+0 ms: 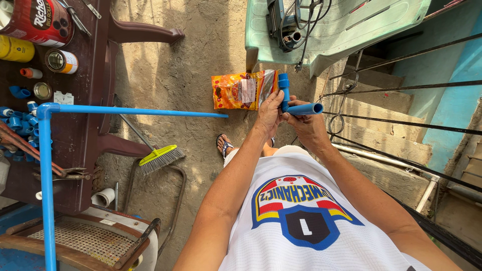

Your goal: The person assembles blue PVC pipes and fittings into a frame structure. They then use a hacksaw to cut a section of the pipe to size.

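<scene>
Blue plastic pipe work, two hands on one joint. Left hand (269,113) wraps a blue fitting (283,88) standing upright, fingers curled shut around it. Right hand (307,125) is closed around one short blue pipe stub (306,109) that sticks out sideways to the right, its open end showing; stub meets the fitting between the two hands, held above the concrete floor (191,65). One orange snack bag (241,90) lies on the floor just behind the hands, beside one pale green plastic chair (341,35) carrying one power tool with a coiled cord (286,22). One dark brown tabletop (85,135) at left: one large red can (37,20), one yellow can (15,48), two small round tins (61,61), a pile of small blue fittings (17,123), too bunched to count. One L-shaped blue pipe assembly (46,150) with one elbow runs across and down from the tabletop. One broom with yellow-green bristles (159,158) leans by the table leg. One sandalled foot (224,145) visible below the hands.
</scene>
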